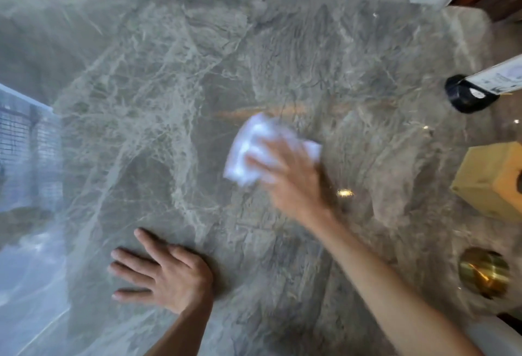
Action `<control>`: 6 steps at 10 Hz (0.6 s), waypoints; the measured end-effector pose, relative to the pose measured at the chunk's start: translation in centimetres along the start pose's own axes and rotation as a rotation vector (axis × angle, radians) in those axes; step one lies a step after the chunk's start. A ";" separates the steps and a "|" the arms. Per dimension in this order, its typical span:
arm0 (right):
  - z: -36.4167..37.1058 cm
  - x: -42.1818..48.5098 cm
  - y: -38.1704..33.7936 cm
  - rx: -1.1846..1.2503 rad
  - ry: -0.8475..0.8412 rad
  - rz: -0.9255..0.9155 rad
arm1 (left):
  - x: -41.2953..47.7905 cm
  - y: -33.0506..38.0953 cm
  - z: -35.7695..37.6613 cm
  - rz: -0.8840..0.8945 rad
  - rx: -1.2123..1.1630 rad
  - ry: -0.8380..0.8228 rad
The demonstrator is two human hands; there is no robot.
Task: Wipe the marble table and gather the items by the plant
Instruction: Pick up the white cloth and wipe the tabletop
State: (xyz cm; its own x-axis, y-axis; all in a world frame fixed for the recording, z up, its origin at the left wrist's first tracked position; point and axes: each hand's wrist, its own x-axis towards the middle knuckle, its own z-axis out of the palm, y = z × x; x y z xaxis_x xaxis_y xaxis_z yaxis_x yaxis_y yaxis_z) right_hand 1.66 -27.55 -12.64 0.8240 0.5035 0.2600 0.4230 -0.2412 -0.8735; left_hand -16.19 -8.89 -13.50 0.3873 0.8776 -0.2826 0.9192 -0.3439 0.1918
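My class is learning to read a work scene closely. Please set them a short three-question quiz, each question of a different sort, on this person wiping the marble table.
1. True or false: the left hand lies flat on the marble table and holds nothing.
2. Which hand presses the white cloth onto the table? A. left B. right C. both
3. Fill the gap: between the black stand and the brass disc sits a ____ box.

Key
1. True.
2. B: the right hand, with its fingers spread on the cloth.
3. Yellow: the yellow box.
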 end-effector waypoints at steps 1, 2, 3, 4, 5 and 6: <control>-2.8 5.7 3.1 -0.741 0.096 0.665 | -0.1 0.3 -0.2 0.000 0.009 -0.016; 4.1 6.3 -1.6 -0.142 0.232 0.460 | -0.1 0.3 -0.2 -0.016 0.002 -0.032; 5.9 0.5 -4.2 -0.896 -0.239 -0.306 | -0.1 0.3 -0.4 -0.017 -0.001 -0.027; -1.6 -1.4 -2.0 -0.918 -0.228 0.099 | -0.2 0.4 -0.5 -0.003 -0.013 -0.035; -4.7 1.8 0.7 -0.523 0.313 0.703 | -0.2 0.4 -0.4 0.000 -0.006 -0.021; 4.5 0.6 -3.3 -0.189 0.282 0.302 | -0.3 0.5 -0.5 -0.004 -0.023 -0.037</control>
State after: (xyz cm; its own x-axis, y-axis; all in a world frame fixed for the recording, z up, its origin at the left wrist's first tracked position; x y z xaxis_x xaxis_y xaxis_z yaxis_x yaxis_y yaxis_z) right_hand -0.93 -22.74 -11.45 0.9804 0.1477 0.1303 0.1879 -0.5030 -0.8436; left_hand -15.92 -9.16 -12.84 0.3860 0.8660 -0.3178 0.9192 -0.3319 0.2121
